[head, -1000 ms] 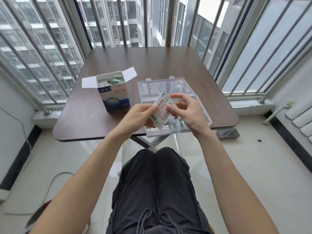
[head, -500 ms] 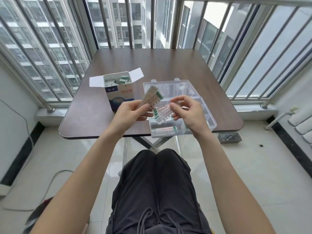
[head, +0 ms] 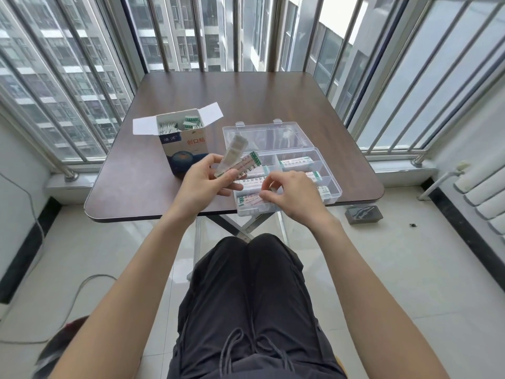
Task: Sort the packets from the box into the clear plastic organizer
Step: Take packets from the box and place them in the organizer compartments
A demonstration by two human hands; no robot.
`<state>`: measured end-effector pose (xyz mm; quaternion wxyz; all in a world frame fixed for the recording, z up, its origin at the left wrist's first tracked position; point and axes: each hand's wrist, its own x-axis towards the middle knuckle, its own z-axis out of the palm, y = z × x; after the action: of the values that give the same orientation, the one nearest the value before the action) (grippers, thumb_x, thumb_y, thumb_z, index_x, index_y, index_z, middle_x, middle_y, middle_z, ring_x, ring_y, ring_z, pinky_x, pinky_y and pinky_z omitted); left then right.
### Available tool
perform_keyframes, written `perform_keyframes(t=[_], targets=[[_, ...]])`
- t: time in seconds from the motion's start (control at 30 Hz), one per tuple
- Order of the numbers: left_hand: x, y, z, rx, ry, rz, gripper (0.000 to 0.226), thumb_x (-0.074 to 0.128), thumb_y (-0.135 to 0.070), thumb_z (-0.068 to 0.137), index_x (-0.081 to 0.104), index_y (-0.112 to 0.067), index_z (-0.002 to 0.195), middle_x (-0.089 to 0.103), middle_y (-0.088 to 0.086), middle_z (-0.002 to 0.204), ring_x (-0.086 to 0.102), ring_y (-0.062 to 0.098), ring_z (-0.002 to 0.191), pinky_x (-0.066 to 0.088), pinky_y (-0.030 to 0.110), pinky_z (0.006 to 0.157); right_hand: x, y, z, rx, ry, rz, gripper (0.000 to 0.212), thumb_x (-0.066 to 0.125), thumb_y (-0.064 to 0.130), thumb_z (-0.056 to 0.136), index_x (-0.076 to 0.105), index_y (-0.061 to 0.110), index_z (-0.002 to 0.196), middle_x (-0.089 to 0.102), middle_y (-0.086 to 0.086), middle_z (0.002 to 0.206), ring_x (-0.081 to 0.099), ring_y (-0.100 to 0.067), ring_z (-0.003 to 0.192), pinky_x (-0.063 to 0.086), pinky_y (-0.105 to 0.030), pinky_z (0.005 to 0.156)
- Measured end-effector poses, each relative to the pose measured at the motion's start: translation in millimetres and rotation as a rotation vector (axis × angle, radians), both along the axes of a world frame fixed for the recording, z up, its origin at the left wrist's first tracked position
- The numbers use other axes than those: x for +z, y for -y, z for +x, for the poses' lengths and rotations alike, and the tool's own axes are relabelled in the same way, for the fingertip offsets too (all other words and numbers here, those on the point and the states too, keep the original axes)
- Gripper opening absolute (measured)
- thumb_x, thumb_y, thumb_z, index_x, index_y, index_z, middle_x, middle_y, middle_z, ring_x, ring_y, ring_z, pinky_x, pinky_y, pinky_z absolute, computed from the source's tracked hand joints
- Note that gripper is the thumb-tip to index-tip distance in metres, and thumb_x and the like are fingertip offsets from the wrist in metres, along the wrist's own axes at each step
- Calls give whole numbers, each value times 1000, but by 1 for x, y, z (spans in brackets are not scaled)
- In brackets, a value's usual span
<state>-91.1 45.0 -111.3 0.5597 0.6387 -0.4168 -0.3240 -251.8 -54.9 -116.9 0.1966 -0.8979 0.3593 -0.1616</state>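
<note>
A blue and white box (head: 183, 145) stands open on the brown table, with more packets showing at its top. To its right lies the clear plastic organizer (head: 332, 184), lid laid back, with packets in several compartments. My left hand (head: 203, 184) grips a small fan of white packets (head: 237, 157) with green ends, just left of the organizer. My right hand (head: 289, 194) hovers over the organizer's near compartments, its fingertips on a packet (head: 250, 199) lying in the front left compartment.
The table (head: 246, 105) sits against metal window bars on three sides. My knees in dark trousers are under its near edge. A dark tray (head: 363, 213) lies on the tiled floor to the right, a radiator (head: 481, 192) beyond it, and a cable at the left.
My right hand carried a packet down from mid-air into the organizer's front left compartment. My left hand kept the other packets raised beside the box.
</note>
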Motion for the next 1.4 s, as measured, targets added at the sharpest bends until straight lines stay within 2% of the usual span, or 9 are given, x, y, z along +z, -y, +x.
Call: perform_keyframes(t=[0.3,0.37,0.47,0.63,0.8,0.9,1.17,1.3,1.4], targets=[[-2,1,1,38,146,69,5,55,-17,94,58,-18,97,68,-7,93,70,10,72,51,20,57,5,2,-2,45,-150,-191,20,61,40,89,73,27,96,56,14,71,45,-9,82,34,-24,67],[-2,2,-2,38,160,60,4,60,-17,91,57,-20,90,69,-6,91,71,11,72,51,19,57,3,2,-5,10,37,-144,19,61,35,90,74,21,93,68,7,78,57,-9,74,42,-24,65],[0,3,-5,13,160,57,6,63,-18,88,58,-19,88,70,-3,91,71,12,71,50,17,54,6,-3,-4,-36,502,264,17,61,27,91,68,11,95,71,-1,82,63,-6,58,49,-22,54],[2,6,-14,-63,157,52,3,61,-21,90,60,-18,89,70,2,88,71,15,70,51,18,53,7,-6,4,-81,609,470,16,69,21,85,59,14,95,70,-5,80,65,-10,58,48,-20,54],[-11,1,-13,264,761,-159,22,59,-35,90,73,-21,98,73,-4,93,67,11,79,55,33,66,-4,0,-8,-215,314,217,13,67,25,83,60,23,94,68,1,76,64,-15,74,50,-30,65],[-22,-2,-16,230,1093,-278,15,64,-33,86,76,-25,91,71,-5,95,62,18,83,49,32,70,-9,-3,-10,-214,183,86,9,65,29,86,64,22,91,66,3,79,60,-16,84,49,-31,69],[-24,-4,-16,49,1218,-72,21,61,-43,83,76,-30,89,66,-9,82,49,17,77,35,32,69,-6,4,-11,-120,63,79,32,36,15,95,68,15,98,66,-7,93,54,-21,87,41,-34,68],[-17,-1,-18,-71,1172,83,40,38,-49,89,75,-33,93,63,-10,92,40,10,85,30,31,79,-1,0,-10,-120,23,66,37,42,38,96,67,18,77,66,1,77,54,-20,86,42,-33,67],[-16,1,-16,-36,1166,85,32,48,-48,91,74,-30,96,60,-8,93,38,9,86,28,28,77,1,-7,-7,-107,-118,-133,31,50,45,92,71,22,94,70,0,88,54,-19,96,43,-32,77]])
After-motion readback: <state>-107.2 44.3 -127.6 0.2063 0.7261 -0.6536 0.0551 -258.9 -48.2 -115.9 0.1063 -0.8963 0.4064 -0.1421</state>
